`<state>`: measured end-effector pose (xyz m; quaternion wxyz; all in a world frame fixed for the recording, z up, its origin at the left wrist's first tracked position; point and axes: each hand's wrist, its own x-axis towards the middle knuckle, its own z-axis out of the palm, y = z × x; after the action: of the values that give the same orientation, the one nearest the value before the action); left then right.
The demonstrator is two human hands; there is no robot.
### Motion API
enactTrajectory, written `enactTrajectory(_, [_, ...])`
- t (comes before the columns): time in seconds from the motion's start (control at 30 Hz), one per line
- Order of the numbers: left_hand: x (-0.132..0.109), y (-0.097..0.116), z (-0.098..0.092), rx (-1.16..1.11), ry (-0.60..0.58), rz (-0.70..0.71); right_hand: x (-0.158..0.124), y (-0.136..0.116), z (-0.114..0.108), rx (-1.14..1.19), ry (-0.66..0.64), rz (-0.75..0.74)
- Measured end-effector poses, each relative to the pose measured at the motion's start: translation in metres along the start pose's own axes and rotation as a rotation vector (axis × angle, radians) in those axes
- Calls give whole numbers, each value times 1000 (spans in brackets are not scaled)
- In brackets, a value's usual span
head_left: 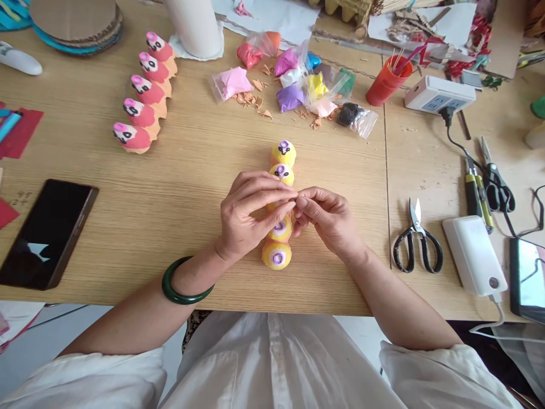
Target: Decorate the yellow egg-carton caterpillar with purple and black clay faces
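Observation:
A row of yellow egg-carton cups (pixel 276 257) lies lengthwise in front of me, with white patches and purple clay rings on its bumps. The two far bumps also carry small black marks. Over the middle of the row, my left hand (pixel 251 210) and my right hand (pixel 327 213) meet at the fingertips. Thumb and fingers are pinched on both; whatever is between them is too small or hidden to make out. The hands cover the middle bumps. A dark green bangle (pixel 170 284) circles my left wrist.
A pink-red egg-carton row (pixel 147 116) stands at left, near a phone (pixel 46 233). Bagged coloured clay (pixel 290 97), a black clay bag (pixel 349 115) and a red cup (pixel 388 80) lie beyond. Scissors (pixel 417 238), a white power bank (pixel 474 255) and a power strip (pixel 440 94) are right.

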<state>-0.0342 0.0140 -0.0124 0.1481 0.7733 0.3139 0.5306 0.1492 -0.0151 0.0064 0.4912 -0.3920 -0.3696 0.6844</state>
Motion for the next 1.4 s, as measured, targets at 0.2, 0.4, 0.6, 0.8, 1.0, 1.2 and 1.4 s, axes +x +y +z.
enactTrajectory(0.2, [1,-1,-1,-11,-18,-1,1,-1,-3,12,-17,43])
enactTrajectory(0.4, [1,0,-1,5,-9,-8,-1,-2,1,-39,-12,16])
enactTrajectory(0.6, [-1,-1,0,-101,35,-132,0,-2,-3,-77,128,-141])
enactTrajectory(0.8, [-3,-2,0,-153,33,-224,4,-8,-7,146,133,-31])
enactTrajectory(1.0, [-1,2,-2,-118,22,-155,-2,-18,0,155,24,205])
enactTrajectory(1.2, [1,5,-4,-98,-46,-127,-4,-15,5,129,-23,233])
enactTrajectory(1.4, [-1,5,-2,-156,-61,-130,-3,-13,7,102,5,214])
